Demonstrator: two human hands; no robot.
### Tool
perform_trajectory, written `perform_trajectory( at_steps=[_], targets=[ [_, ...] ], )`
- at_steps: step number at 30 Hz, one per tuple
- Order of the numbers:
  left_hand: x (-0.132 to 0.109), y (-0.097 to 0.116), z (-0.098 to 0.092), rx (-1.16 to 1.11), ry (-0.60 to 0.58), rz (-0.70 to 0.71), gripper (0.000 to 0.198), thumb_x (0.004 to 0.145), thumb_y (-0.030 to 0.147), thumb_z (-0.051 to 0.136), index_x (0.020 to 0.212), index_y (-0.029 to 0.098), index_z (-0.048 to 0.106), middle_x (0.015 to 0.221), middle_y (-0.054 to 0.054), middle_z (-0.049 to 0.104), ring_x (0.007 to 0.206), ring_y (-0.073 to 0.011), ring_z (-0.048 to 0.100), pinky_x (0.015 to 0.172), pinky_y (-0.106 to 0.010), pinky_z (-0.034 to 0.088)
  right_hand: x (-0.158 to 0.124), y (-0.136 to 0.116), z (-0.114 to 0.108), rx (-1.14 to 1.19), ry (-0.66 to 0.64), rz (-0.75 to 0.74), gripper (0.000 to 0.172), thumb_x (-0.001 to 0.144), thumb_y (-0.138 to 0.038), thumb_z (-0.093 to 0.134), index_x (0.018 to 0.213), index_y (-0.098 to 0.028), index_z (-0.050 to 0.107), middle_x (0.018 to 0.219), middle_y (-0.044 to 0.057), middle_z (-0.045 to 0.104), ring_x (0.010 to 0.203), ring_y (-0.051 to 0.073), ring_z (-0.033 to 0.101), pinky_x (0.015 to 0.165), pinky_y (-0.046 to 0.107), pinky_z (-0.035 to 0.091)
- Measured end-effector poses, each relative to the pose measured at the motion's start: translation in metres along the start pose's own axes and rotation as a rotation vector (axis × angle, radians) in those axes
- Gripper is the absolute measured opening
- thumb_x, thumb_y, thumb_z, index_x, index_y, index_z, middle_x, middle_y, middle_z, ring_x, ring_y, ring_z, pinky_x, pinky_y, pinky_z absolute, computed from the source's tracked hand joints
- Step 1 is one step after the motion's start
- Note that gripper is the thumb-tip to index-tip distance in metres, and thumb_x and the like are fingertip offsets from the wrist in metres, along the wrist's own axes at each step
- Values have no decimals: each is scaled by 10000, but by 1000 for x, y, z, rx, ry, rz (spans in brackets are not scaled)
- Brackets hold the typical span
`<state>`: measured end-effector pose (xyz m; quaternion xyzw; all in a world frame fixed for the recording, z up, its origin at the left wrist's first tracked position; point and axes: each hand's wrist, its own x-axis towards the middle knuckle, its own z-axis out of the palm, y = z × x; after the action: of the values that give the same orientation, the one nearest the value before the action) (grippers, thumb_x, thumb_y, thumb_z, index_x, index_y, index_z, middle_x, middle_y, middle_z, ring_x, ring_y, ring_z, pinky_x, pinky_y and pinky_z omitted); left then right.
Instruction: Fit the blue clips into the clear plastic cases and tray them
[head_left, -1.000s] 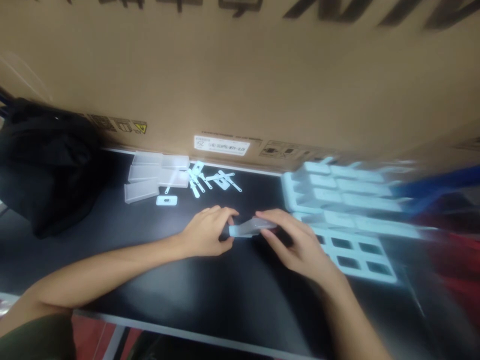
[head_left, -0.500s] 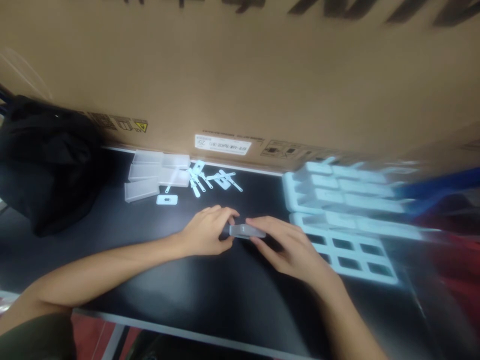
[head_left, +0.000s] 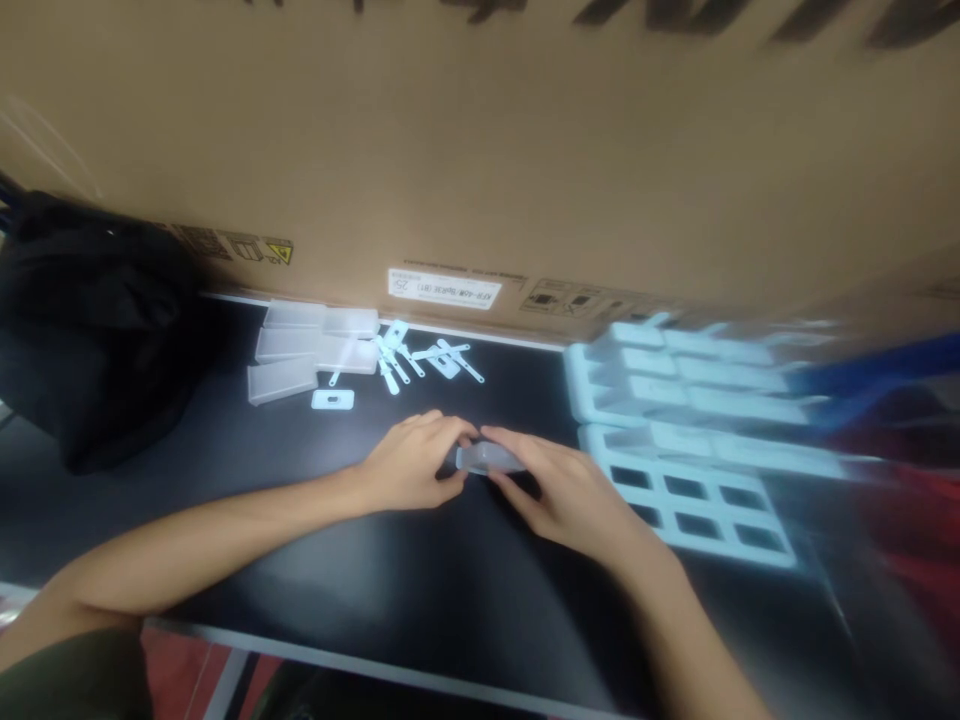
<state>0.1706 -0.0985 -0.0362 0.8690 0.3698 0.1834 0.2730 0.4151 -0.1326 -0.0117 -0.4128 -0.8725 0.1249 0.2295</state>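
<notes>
Both the left hand (head_left: 415, 462) and the right hand (head_left: 574, 492) pinch one small cloudy plastic box (head_left: 486, 459) above a black table (head_left: 360, 590).

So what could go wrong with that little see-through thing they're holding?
The left hand and right hand pinch the clear plastic piece by their fingers, so it might slip and drop onto the black table. The thin white bits lie loose and jumbled beyond the hands, so a nudge could scatter them. The right hand also looks close to the pale tray, so it might bump it.
</notes>
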Motion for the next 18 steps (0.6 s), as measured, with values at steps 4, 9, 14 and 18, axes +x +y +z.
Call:
perform_trajectory(
  at_steps=[4,9,14,18],
  targets=[
    [0,0,0,12,-9,11,367,871,244,673,1223,216,571,1094,-56,718,1015,-250,682,892,-403,567,2,-3,3,-5,-26,10,345,1038,-236,564,1384,-238,568,1233,83,766,1026,240,762,810,376,640],
    [1,0,-2,21,-16,18,345,880,255,684,1208,213,585,1085,-56,719,1013,-248,670,883,-390,566,3,-10,7,-16,-43,76,195,1039,-257,553,1227,-238,600,1126,82,760,927,237,745,754,371,621],
    [2,0,-3,12,-31,8,337,905,274,689,1222,220,590,1076,-51,710,1017,-245,663,857,-373,568,2,-9,12,12,-24,123,189,1032,-267,555,1213,-230,594,1103,104,737,950,250,735,794,389,622],
    [0,-2,-2,-54,6,3,327,915,307,695,1214,232,587,1091,-56,696,1027,-242,672,847,-367,567,4,-8,15,146,21,100,198,1028,-280,595,1221,-235,576,1118,93,735,966,233,740,834,369,620]
  ],
)
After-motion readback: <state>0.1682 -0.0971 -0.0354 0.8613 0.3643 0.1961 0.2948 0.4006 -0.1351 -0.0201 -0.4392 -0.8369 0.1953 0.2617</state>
